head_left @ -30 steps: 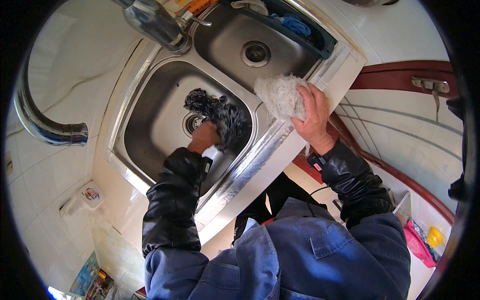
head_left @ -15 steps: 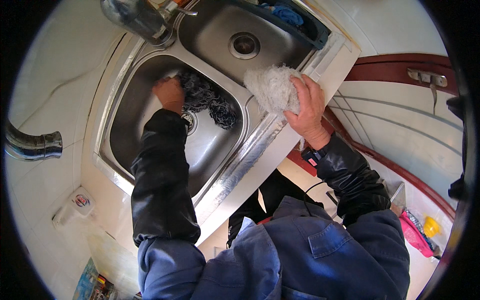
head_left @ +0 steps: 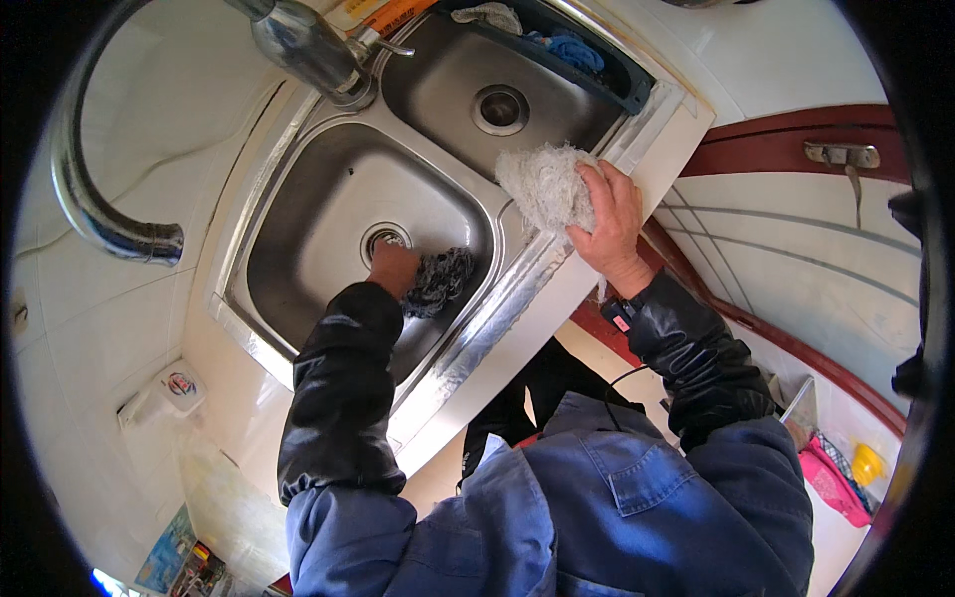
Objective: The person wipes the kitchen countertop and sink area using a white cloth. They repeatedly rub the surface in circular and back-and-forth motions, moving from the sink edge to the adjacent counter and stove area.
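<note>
My left hand (head_left: pixel 395 267) is down in the near basin of a steel double sink (head_left: pixel 323 204), beside the drain (head_left: pixel 383 237). It is closed on a bunched, dark grey, stringy rag (head_left: pixel 438 284), which spreads out to its right. My sleeve and the back of the hand hide most of the fingers. On the sink's right rim, by the divider between the basins, my right hand (head_left: pixel 614 214) grips a wad of white, loose mesh cloth (head_left: pixel 545 187). Its thumb and fingers press into the wad's right side.
A chrome faucet (head_left: pixel 308 50) rises behind the near basin, its curved spout (head_left: pixel 109 219) swung left. A dark tray (head_left: pixel 625 90) with a blue cloth (head_left: pixel 572 50) spans the far basin. A white container (head_left: pixel 179 388) stands left; a red-framed door (head_left: pixel 756 139) is right.
My left hand has moved toward me and right across the basin floor, dragging the dark rag along and uncovering the drain. The right hand stays on the white mesh. The view has shifted slightly.
</note>
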Available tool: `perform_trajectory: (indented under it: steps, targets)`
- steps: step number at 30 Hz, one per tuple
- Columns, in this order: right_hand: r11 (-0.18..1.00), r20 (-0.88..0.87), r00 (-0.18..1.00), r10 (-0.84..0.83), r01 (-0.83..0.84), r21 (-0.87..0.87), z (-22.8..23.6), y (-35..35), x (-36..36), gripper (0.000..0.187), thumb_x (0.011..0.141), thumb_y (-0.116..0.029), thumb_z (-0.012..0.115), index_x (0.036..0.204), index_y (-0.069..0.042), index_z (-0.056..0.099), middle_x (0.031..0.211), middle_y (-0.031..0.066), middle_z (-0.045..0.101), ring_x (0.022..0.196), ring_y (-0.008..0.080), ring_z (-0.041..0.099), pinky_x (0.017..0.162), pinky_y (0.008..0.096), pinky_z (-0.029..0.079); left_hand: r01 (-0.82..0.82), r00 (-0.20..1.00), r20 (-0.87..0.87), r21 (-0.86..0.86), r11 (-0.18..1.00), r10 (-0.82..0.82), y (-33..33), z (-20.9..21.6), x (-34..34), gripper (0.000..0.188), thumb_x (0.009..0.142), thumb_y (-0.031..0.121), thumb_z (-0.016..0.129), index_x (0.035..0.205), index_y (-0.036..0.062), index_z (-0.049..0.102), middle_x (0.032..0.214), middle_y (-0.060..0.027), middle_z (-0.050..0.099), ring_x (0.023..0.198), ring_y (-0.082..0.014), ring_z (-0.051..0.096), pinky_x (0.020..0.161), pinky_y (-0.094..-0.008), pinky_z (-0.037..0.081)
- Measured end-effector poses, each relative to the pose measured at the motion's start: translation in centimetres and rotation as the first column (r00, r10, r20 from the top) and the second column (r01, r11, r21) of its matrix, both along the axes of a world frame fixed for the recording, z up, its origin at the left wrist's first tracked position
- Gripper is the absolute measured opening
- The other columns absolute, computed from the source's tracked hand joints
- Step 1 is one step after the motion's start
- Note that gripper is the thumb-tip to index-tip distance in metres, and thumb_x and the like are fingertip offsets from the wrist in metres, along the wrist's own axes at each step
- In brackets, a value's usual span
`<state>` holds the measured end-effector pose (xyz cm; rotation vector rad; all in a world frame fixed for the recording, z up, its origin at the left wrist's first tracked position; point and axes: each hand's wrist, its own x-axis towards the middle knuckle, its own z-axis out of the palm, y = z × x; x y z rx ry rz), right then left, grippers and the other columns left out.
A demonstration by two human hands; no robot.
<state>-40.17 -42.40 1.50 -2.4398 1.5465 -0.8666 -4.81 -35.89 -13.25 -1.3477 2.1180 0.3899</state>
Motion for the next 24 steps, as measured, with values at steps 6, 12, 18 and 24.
perform_trajectory:
  steps: [6,12,18,24]
  targets:
    - [1.000,-0.004,1.000,0.008,-0.008,-0.019,-0.2,0.0,-0.1,0.077,0.063,-0.015,0.077,0.137,-0.011,0.055,0.131,0.0192,0.053,0.115,0.0379,0.053,0.097,0.0482,0.039,-0.100,0.995,0.036,0.107,0.989,0.097,7.3,1.8,4.2,0.017,0.088,0.017,0.061,0.086,0.0148,0.078,0.086,-0.0083,0.076,0.087,-0.0288,0.073,0.087,-0.0526,0.043]
    - [1.000,-0.057,0.998,-0.017,0.016,-0.017,-0.4,0.0,-0.1,0.076,0.066,-0.015,0.077,0.138,-0.011,0.053,0.131,0.0206,0.053,0.118,0.0389,0.051,0.098,0.0490,0.039,-0.280,0.959,0.083,0.103,0.955,0.272,9.5,7.4,4.9,0.023,0.086,0.022,0.065,0.106,0.0157,0.073,0.106,-0.0082,0.074,0.105,-0.0308,0.068,0.089,-0.0541,0.044]
    - [0.999,-0.103,0.993,-0.053,0.052,-0.013,-0.7,0.1,0.1,0.077,0.068,-0.016,0.078,0.139,-0.012,0.051,0.132,0.0200,0.053,0.120,0.0394,0.051,0.100,0.0507,0.039,-0.635,0.766,-0.330,-0.256,0.729,0.552,16.0,14.6,6.1,0.053,0.079,0.019,0.077,0.129,0.0117,0.060,0.123,-0.0095,0.068,0.119,-0.0302,0.061,0.101,-0.0529,0.040]
    - [0.993,-0.082,0.996,-0.043,0.051,0.108,0.2,2.1,1.1,0.077,0.067,-0.016,0.081,0.138,-0.014,0.052,0.132,0.0174,0.053,0.120,0.0388,0.051,0.100,0.0511,0.039,-0.786,0.574,-0.416,-0.522,0.332,0.706,27.3,14.8,8.9,0.068,0.085,0.028,0.074,0.144,0.0057,0.048,0.146,-0.0169,0.052,0.140,-0.0376,0.042,0.111,-0.0545,0.033]
